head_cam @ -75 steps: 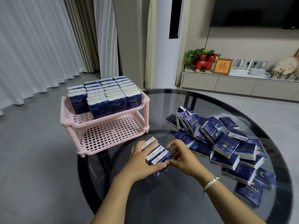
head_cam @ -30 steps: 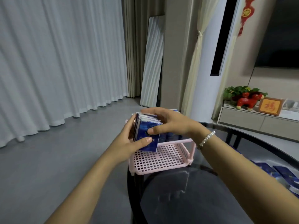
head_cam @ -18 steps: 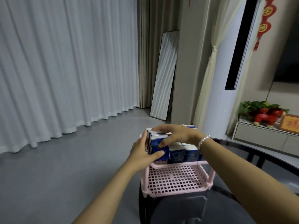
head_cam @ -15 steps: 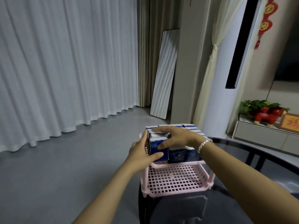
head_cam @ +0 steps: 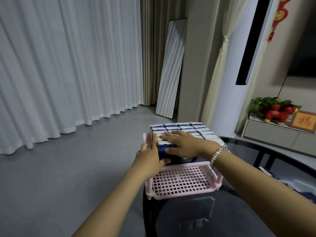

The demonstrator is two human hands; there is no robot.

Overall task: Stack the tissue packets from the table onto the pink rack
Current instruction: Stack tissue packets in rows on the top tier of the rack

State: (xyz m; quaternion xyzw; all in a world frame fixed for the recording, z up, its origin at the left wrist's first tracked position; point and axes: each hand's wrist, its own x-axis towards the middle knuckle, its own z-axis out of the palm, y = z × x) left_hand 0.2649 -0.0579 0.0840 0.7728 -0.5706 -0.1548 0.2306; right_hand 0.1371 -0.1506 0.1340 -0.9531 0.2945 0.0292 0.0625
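Glass table [head_cam: 266, 149] | both hands (flat) press tissue packets [head_cam: 191, 130] | pink rack [head_cam: 181, 183]

The blue-and-white tissue packets [head_cam: 165, 147], earlier gathered on the bench, now sit in the pink plastic rack's [head_cam: 181, 185] upper tier, right hand [head_cam: 183, 145] flattened on top.

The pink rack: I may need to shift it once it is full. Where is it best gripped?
Probably by the pink rack's two short ends, one hand from each side, grip on the top tier's rim or the corner posts. The tissue packets fill the top, and the mesh lower shelf looks flexible, so lifting from above or by the mesh seems poor.
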